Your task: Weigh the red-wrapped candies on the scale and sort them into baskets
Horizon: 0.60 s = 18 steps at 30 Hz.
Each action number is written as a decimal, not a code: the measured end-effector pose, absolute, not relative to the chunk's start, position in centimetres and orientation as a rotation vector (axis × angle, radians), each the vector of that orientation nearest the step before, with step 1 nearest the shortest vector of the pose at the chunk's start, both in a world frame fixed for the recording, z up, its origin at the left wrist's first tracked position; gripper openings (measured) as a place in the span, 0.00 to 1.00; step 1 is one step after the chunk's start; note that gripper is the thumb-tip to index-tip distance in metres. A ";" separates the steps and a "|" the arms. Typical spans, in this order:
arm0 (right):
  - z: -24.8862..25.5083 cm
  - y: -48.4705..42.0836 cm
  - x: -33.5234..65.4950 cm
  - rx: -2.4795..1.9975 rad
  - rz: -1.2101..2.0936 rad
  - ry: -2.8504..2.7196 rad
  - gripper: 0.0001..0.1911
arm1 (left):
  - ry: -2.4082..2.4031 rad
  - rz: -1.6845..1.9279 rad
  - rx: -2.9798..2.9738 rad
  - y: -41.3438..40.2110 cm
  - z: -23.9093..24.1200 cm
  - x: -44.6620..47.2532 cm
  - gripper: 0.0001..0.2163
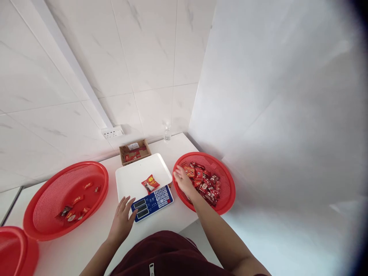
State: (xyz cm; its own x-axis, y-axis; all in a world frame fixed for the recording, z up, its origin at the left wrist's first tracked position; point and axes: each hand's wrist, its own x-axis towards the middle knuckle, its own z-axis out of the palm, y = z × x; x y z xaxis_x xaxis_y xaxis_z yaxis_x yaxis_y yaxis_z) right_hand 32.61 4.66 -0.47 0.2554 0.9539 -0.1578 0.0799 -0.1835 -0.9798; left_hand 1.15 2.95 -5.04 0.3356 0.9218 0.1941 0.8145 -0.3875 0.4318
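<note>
A blue-and-white electronic scale (153,202) stands on the white table, and one red snack packet (150,184) lies on its white pan (138,170). My left hand (123,219) is at the scale's left front corner, fingers spread and holding nothing; the thumb is beside the display. My right hand (184,181) reaches over the left side of a red mesh basket (227,176), its fingers stretched out near the rim with nothing visible in them. Inside that basket is a pile of small red packets (204,183), partly covered by my right hand and forearm.
Another red basket (43,203) with several packets (77,199) stands left, tilted in view. Part of a further red basket (17,249) shows at the left edge. A cardboard box (135,151) and clear bottle (167,133) stand behind the scale. Walls border the table behind and right.
</note>
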 end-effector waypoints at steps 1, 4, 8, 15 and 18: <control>-1.3 4.1 34.3 -1.683 0.882 -1.080 0.29 | 1.564 0.598 2.341 2.8 -5.1 1.4 0.19; -4.6 1.4 39.6 -2.169 0.578 -1.177 0.31 | 1.561 0.584 2.330 2.2 -5.5 2.1 0.18; -9.1 -2.1 43.6 -2.603 0.716 -1.169 0.42 | 1.575 0.576 2.300 1.3 -6.0 3.2 0.18; -9.7 -2.6 44.7 -2.321 0.688 -1.149 0.22 | 1.520 0.501 2.253 0.3 -4.7 5.6 0.18; -8.4 -2.6 45.8 -2.089 0.781 -0.676 0.18 | 1.481 0.480 2.242 0.3 -3.9 6.1 0.17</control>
State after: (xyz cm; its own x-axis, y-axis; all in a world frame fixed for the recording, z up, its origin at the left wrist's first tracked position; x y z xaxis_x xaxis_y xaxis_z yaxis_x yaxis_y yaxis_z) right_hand 45.77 -2.55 -8.38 0.6685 0.6818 -0.2972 0.1959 -0.5469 -0.8140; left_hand 6.07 0.31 -3.93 0.3768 0.9244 0.0594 0.7834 -0.3523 0.5120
